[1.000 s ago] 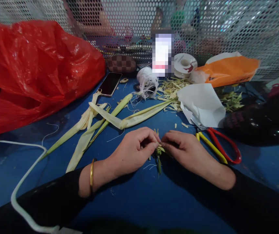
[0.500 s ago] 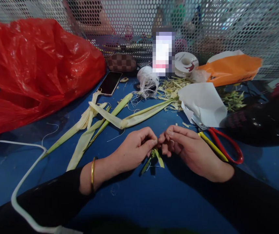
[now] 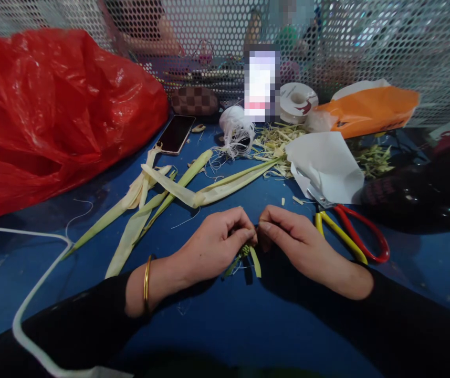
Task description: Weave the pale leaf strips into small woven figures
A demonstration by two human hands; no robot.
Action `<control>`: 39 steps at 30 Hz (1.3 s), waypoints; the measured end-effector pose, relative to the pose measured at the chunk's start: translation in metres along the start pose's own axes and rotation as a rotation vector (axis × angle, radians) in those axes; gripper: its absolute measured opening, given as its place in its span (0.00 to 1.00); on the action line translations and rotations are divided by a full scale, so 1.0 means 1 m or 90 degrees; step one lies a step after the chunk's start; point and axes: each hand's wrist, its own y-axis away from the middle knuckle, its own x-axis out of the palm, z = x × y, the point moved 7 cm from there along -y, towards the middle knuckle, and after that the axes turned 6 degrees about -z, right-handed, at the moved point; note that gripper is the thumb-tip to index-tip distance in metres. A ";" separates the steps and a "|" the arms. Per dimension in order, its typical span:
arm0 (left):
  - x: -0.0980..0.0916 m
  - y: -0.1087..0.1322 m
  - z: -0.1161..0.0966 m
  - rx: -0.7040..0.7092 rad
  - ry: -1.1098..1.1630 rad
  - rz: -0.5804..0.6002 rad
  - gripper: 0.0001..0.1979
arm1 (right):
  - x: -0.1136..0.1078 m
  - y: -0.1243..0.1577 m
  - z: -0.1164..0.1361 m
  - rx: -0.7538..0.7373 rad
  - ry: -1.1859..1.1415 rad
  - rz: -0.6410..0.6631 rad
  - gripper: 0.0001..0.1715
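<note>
Under the fingertips of your left hand (image 3: 217,244) was the small green piece of knotted leaf (image 3: 245,251), a flat pale strip of it pointing back toward you. That hand's thumb and forefinger were pinched together on the piece. Your right hand (image 3: 301,236), just beside, had its thumb pressed to its bent fingers; whether anything was between them you could not tell. Near your right wrist lay the metal scissors with red and yellow handles (image 3: 343,236). Beyond your left hand, long pale-green husk leaves (image 3: 126,244) crossed each other. Past your right hand a creased white paper sheet (image 3: 327,163) overlapped the scissors' blades. Farther out, ahead of both hands, sat a loose ball of white thread (image 3: 234,126).
</note>
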 end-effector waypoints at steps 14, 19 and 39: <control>0.000 -0.001 0.008 -0.052 0.040 0.008 0.08 | 0.000 0.000 -0.005 0.013 -0.064 0.012 0.13; 0.001 0.000 0.009 -0.096 0.106 0.016 0.08 | -0.003 -0.002 -0.005 0.070 -0.150 -0.029 0.14; 0.001 0.000 0.018 -0.206 0.236 0.038 0.12 | 0.000 -0.001 -0.006 0.062 -0.152 -0.014 0.10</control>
